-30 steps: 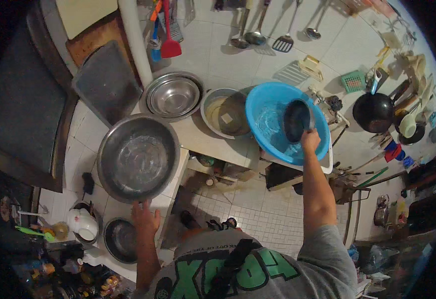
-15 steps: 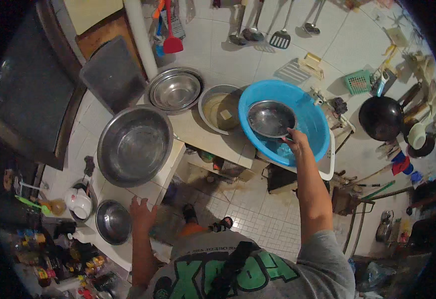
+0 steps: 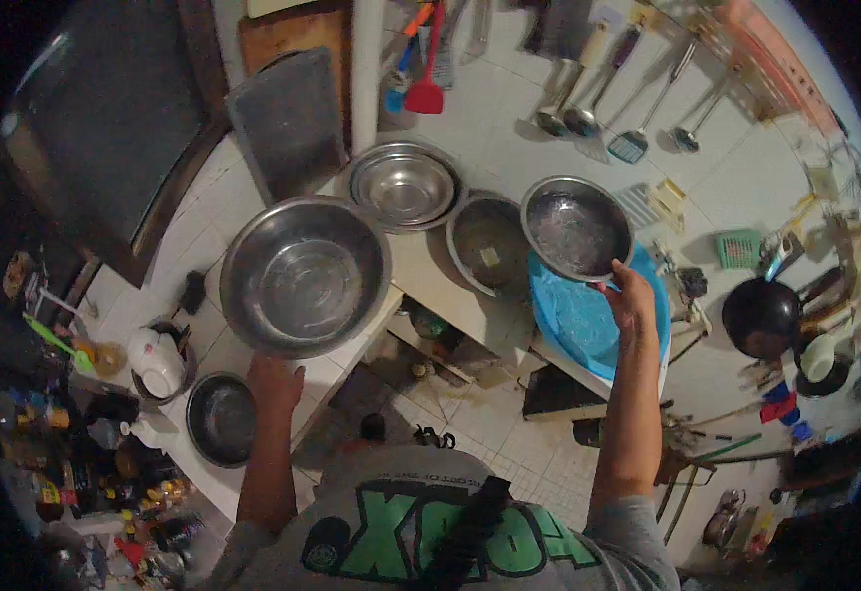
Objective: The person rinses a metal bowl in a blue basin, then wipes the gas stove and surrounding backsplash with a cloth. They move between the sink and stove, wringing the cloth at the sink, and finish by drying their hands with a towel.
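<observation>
My right hand [image 3: 631, 295] pinches the near rim of a round metal bowl [image 3: 576, 229], thumb at the edge. The bowl hangs above the back of a blue plastic basin [image 3: 588, 325], which has water in it. At the left, my left hand [image 3: 275, 382] is at the near rim of a large metal basin [image 3: 304, 276]; its fingers go under the rim and are hidden, and the thumb sticks out to the side. The large basin looks slightly raised on that side. A smaller metal bowl [image 3: 222, 419] stands beside my left wrist.
Stacked metal bowls [image 3: 406, 187] and a metal pot [image 3: 489, 246] holding liquid stand along the counter [image 3: 425, 261]. Behind them leans a dark board [image 3: 287, 123]. Ladles and a slotted turner [image 3: 629, 146] hang on the wall. A dark wok [image 3: 762, 317] hangs at the right.
My right hand has lifted the metal bowl up out of the blue basin. My left hand has moved forward to the large basin's rim, which now looks raised. The view has turned rightward.
</observation>
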Tool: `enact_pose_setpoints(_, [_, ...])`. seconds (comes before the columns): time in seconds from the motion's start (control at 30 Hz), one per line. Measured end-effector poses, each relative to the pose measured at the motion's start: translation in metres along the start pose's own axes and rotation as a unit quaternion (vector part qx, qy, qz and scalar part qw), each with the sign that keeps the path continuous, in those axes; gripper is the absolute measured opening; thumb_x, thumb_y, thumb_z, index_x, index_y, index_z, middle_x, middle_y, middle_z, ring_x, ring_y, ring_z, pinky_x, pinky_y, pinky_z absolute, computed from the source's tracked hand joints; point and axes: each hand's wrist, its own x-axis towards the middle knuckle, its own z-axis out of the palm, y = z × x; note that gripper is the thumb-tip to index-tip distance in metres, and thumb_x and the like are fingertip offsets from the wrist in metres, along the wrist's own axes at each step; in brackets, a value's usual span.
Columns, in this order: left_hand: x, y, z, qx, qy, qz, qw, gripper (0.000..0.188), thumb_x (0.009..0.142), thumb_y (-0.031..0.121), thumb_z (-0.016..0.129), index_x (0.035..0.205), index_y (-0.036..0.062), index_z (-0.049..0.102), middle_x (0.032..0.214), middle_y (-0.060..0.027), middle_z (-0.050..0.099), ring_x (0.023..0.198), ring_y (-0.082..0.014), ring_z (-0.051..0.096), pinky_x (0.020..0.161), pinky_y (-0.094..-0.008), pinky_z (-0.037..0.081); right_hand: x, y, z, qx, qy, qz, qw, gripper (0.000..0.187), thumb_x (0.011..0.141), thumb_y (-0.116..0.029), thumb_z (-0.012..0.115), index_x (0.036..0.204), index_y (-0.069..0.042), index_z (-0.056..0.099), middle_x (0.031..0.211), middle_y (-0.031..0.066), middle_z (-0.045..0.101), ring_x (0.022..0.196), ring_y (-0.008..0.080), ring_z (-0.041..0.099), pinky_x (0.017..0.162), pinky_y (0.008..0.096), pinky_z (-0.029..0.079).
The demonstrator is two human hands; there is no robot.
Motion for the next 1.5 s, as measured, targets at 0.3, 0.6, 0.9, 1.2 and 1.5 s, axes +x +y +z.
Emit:
enact_pose_setpoints(0.3, [0.021, -0.02, 0.007, 0.025, 0.03, 0.022, 0.999, 0.055, 0.073, 0.039, 0.079, 0.112, 0.0035, 0.063, 0.11, -0.0204, 0.057, 0.103, -0.0364, 0.057, 0.087, -0.0468, 0.048, -0.05, 0.089, 0.157, -0.069, -0.09, 0.111, 0.987, 0.015, 0.088, -0.012, 0.069, 0.088, 0.001, 0.063, 0.084, 0.0106, 0.064, 0.072, 0.0195, 0.063, 0.06, 0.032, 0.055])
enact_pose_setpoints(0.6, [0.019, -0.035, 0.015, 0.031, 0.004, 0.02, 0.999, 0.047, 0.077, 0.04, 0.072, 0.106, 0.0028, 0.066, 0.116, -0.0193, 0.051, 0.114, -0.0367, 0.052, 0.094, -0.0437, 0.047, -0.051, 0.206, 0.268, -0.219, -0.179, 0.023, 0.959, 0.014, 0.091, -0.013, 0.064, 0.091, 0.001, 0.064, 0.086, 0.008, 0.065, 0.069, 0.0173, 0.062, 0.061, 0.0319, 0.056])
enact_pose_setpoints(0.9, [0.011, -0.05, 0.01, -0.069, 0.049, 0.061, 0.995, 0.041, 0.071, 0.026, 0.075, 0.102, 0.0011, 0.065, 0.116, -0.021, 0.047, 0.111, -0.0386, 0.054, 0.088, -0.0442, 0.05, -0.077, 0.207, 0.328, -0.321, -0.177, -0.379, 0.85, 0.023, 0.089, -0.013, 0.068, 0.079, 0.005, 0.059, 0.119, 0.0245, 0.057, 0.072, 0.026, 0.066, 0.062, 0.0308, 0.051])
enact_pose_setpoints(1.2, [0.011, -0.069, 0.055, -0.131, 0.139, 0.111, 0.975, 0.045, 0.071, 0.024, 0.075, 0.109, 0.0013, 0.065, 0.125, -0.0266, 0.046, 0.112, -0.0434, 0.054, 0.087, -0.0474, 0.052, -0.126, 0.165, 0.354, -0.31, -0.278, -0.567, 0.71, 0.013, 0.075, 0.012, 0.061, 0.082, 0.007, 0.052, 0.145, 0.0277, 0.041, 0.119, 0.0395, 0.054, 0.088, 0.0378, 0.051])
enact_pose_setpoints(1.5, [0.014, -0.034, 0.017, 0.001, 0.012, 0.065, 0.998, 0.051, 0.079, 0.033, 0.067, 0.12, 0.0028, 0.06, 0.135, -0.0244, 0.041, 0.126, -0.0445, 0.045, 0.102, -0.049, 0.042, -0.112, 0.152, 0.313, -0.241, -0.124, -0.417, 0.868, 0.016, 0.083, 0.005, 0.064, 0.075, 0.007, 0.051, 0.136, 0.0328, 0.049, 0.094, 0.0273, 0.068, 0.068, 0.0329, 0.052])
